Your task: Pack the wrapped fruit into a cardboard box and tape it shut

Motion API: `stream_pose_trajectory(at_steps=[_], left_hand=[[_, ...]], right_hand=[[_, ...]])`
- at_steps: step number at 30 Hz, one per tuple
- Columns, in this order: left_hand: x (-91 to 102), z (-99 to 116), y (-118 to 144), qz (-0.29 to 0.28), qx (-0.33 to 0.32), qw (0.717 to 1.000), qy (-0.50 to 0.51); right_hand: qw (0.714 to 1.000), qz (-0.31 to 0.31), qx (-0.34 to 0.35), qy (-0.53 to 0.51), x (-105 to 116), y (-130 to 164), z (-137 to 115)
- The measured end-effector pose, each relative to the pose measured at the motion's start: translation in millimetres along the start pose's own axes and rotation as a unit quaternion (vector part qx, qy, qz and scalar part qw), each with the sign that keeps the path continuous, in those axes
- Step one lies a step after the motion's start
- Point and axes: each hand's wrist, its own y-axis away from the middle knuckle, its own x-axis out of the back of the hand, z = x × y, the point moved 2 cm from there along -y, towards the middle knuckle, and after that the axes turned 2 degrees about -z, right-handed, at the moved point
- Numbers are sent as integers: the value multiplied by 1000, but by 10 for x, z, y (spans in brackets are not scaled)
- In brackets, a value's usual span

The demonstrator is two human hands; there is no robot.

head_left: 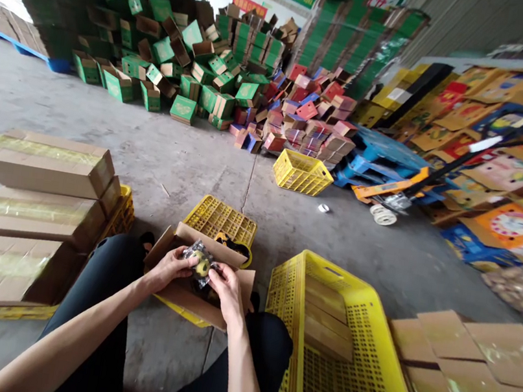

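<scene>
Both my hands hold one small clear plastic bag with something round and yellow-green inside, which looks like a piece of fruit. My left hand pinches the bag's left side. On its right side the fingers of my right hand are closed. Directly under the hands is an open cardboard box with its flaps up, and its contents are mostly hidden. The box rests on an upturned yellow crate. A tape dispenser lies behind the box, partly covered by a flap.
Taped cartons are stacked at my left. To the right stands a large yellow crate with cartons inside, beside more cartons. Farther off are a yellow basket, a pallet jack, blue pallets and piled green boxes.
</scene>
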Motion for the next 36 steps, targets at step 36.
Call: stream_pose_trajectory(at_steps=[36], left_hand=[[-110, 22, 51, -117, -22, 993, -1]], right_hand=[[996, 85, -14, 26, 76, -58, 30]])
